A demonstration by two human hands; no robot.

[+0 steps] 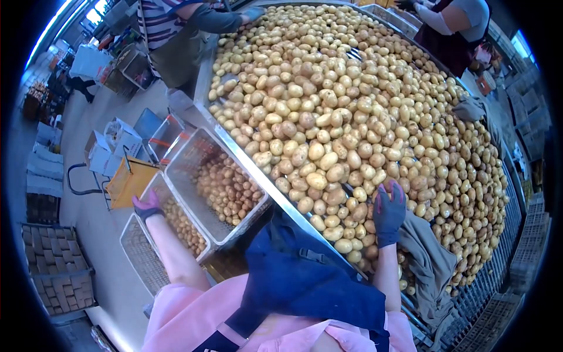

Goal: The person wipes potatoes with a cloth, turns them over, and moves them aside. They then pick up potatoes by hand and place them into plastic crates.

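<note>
Potatoes (328,117) lie heaped across a large metal-edged sorting table in front of me. My right hand (390,216), in a dark glove with pink fingertips, rests on the near part of the heap. Its fingers are apart and touch potatoes without gripping one that I can see. Out to the left, my left hand (148,205) is over the rim of a narrow plastic crate (202,253) with potatoes inside. That hand wears the same kind of glove; its fingers look spread, with nothing visible in them. Beside it stands a larger crate (220,234), partly filled with smaller potatoes.
A grey cloth (425,252) hangs at the table's near right, by metal rollers (481,305). The table's metal edge (258,179) runs along my left. Another crate (141,258) stands at far left. Co-workers (176,41) stand beyond the table. A yellow bin (132,179) sits behind the crates.
</note>
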